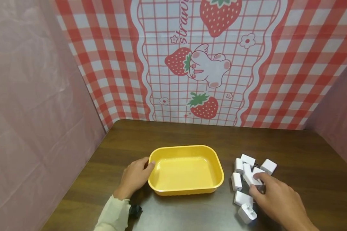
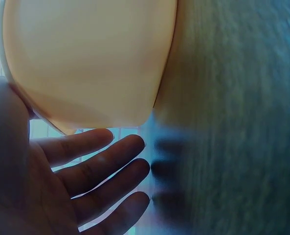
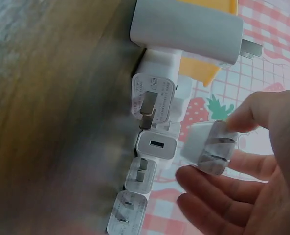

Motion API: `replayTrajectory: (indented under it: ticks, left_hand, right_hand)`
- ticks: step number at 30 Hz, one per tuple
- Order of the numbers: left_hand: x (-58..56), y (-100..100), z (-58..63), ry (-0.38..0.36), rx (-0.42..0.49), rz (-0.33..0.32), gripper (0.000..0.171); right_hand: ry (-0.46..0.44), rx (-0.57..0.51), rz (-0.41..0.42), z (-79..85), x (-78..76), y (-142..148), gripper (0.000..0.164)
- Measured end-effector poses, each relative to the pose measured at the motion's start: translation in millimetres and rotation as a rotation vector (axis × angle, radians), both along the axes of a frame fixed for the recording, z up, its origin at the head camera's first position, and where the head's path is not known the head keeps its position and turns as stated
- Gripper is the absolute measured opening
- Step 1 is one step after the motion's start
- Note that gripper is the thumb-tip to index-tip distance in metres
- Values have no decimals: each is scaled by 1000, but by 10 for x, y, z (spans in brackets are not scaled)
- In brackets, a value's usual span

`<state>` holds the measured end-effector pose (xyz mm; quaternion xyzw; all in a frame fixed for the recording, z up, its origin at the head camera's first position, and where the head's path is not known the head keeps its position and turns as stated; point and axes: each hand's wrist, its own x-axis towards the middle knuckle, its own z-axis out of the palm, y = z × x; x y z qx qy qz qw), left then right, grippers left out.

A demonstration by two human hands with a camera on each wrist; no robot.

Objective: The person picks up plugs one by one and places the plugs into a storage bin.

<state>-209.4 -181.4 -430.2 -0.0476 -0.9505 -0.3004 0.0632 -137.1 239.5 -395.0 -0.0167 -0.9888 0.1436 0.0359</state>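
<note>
A yellow plastic tray stands on the dark wooden table, with nothing inside it. At its left end my left hand rests with the thumb at the rim; in the left wrist view the fingers extend loosely beside the end wall. To the tray's right lies a cluster of white power adapters. Over that cluster, my right hand pinches one white power adapter between thumb and fingers, its metal prongs showing in the right wrist view. That adapter appears raised off the table.
One upright adapter stands nearest me, and another adapter lies at the cluster's far right. A black object is by the left wrist. Behind the table hangs a strawberry-print checked cloth; a pink cloth covers the left side.
</note>
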Motion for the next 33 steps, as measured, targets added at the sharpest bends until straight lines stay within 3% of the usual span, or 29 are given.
replayTrajectory:
  ticks: [5,9,13,17,25,33]
  left_hand:
    - [10,-7,0,-3,5,-4,21]
    - [6,-11,1,-8,5,-1,21]
    - [-3,-11,1,-7,6,4,21]
    - [-19,-4,2,-2,0,-1,22]
    - [-32,-3,-7,-11,1,6,23]
    - [-21,-11,-21,-15,17,10,23]
  right_hand:
    - [93,-59,13,41,23,-77,42]
    - [204,-117,92,102,15,-208,34]
    - [254,-125,174,176,-43,-373,29]
    - [232,-108,240,232,-119,-515,27]
    - [98,-59,373,329,-230,-858,26]
    - [199,25,564,337,-329,-1208,21]
